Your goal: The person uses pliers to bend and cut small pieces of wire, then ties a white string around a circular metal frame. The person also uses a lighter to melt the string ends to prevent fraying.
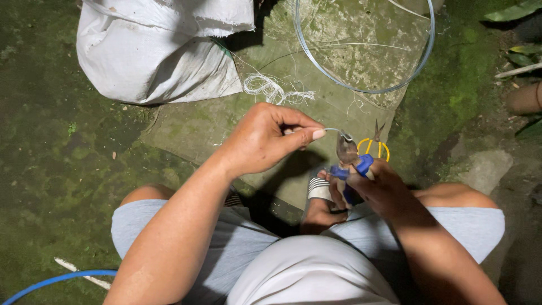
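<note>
Below, a moss-covered ground is seen, with a worn greenish mat spread across it. At the upper left a large white woven sack is lying partly on the mat, and a wide hoop of pale wire is laid on the mat's upper part. A tangle of white string is found between sack and hoop. A blue hose is curved across the lower left corner.

The left hand is closed in a pinch, and the end of a thin wire is held between thumb and forefinger. The right hand is wrapped tight around the blue handles of a pair of pliers, whose dark jaws are raised to the wire's bent tip; whether the wire is actually bitten cannot be told. Just beyond the pliers, small yellow-handled snips are lying on the mat. A striped sandal is glimpsed beneath the hands.
</note>
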